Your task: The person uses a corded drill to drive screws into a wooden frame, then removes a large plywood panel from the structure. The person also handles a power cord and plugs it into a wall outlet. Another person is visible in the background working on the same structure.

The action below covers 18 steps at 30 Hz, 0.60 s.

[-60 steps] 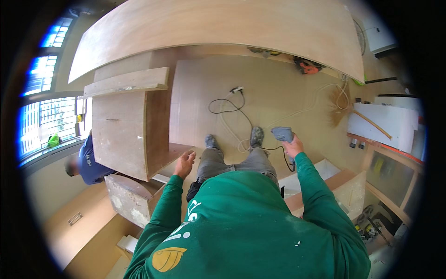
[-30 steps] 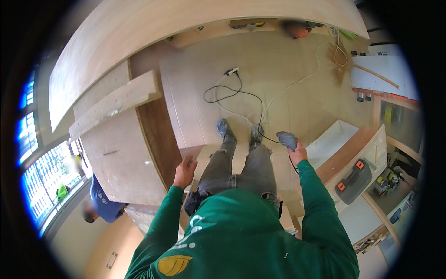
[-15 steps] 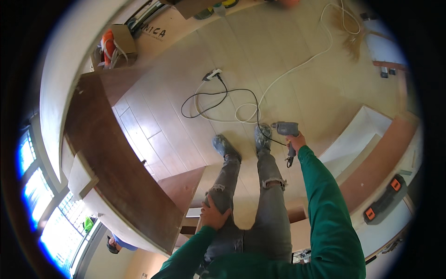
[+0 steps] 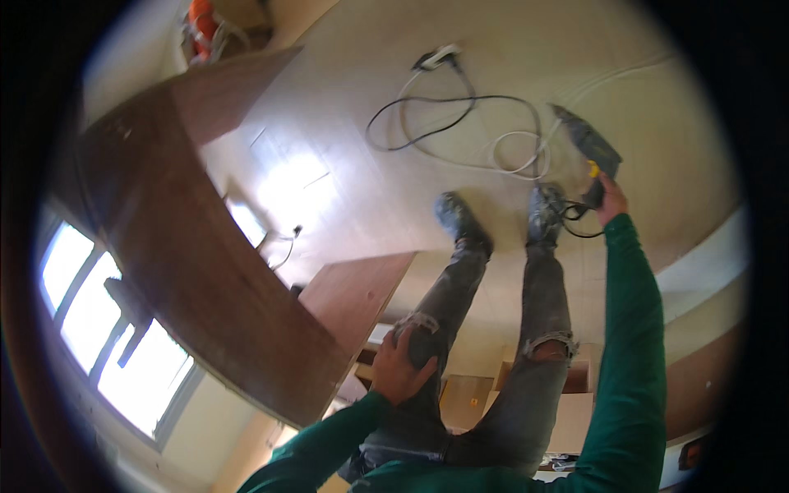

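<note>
My right hand (image 4: 611,201) is wrapped round the handle of a grey corded power drill (image 4: 595,146) with a yellow spot near the grip. The drill is held in the air past my right shoe (image 4: 546,212), its nose pointing away and to the left. A black cord (image 4: 460,100) loops over the floor, and part of it hangs by the drill's handle. My left hand (image 4: 400,367) lies with fingers spread on my left leg, at the torn knee of the grey jeans (image 4: 448,304). Nothing is held in that hand.
At the left stands a large brown wooden cabinet frame (image 4: 189,263), with a panel (image 4: 362,296) jutting toward my left leg. A white power strip (image 4: 445,56) and a looped white cable (image 4: 518,172) lie on the floor ahead. Boxes (image 4: 465,401) sit behind my legs.
The view has swung left, so my legs and the cords sit further right. The drill has tilted from level to nose angled away and looks larger. My left hand stays on the leg.
</note>
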Each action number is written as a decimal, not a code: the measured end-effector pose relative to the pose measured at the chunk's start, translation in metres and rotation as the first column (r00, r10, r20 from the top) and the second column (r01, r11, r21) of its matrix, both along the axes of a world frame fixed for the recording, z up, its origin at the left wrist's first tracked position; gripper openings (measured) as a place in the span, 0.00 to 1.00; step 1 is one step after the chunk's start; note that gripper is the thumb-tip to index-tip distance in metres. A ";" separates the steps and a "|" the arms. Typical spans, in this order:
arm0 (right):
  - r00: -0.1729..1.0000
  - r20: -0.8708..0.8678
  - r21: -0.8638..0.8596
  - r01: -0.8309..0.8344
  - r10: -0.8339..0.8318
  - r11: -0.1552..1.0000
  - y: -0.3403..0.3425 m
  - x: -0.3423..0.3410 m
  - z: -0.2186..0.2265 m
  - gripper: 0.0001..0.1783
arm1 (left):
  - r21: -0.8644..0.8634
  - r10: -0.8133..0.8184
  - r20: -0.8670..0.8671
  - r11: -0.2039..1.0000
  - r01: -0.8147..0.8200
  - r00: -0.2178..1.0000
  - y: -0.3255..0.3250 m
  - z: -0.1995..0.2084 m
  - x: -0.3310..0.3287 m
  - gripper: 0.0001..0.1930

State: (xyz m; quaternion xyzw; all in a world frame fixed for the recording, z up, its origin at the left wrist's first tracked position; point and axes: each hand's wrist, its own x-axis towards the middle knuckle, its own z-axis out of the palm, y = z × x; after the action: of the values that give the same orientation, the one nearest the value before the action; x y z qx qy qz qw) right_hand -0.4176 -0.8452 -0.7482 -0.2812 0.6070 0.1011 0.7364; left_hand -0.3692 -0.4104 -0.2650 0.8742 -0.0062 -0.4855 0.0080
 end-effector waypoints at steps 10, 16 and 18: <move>-0.258 -0.531 -0.364 -0.791 0.807 -0.492 0.006 -0.141 0.046 0.19 | 0.045 0.000 0.021 0.999 0.000 1.000 0.010 0.007 0.003 0.44; 0.079 -0.236 -0.323 -0.946 0.968 -0.002 0.085 -0.157 0.258 0.19 | -0.220 0.608 -0.181 0.741 -0.635 0.773 0.078 0.039 -0.058 0.40; 0.548 -0.251 -0.135 -0.836 0.798 0.531 0.079 -0.111 0.367 0.23 | -0.133 0.751 -0.206 0.614 -0.778 0.627 0.123 0.060 -0.086 0.36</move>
State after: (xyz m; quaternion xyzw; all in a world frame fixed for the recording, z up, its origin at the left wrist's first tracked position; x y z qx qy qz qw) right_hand -0.5285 -0.7664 -0.3807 -0.6102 0.4677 0.3828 0.5123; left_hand -0.4547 -0.2873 -0.2048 0.7533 0.3172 -0.4877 0.3066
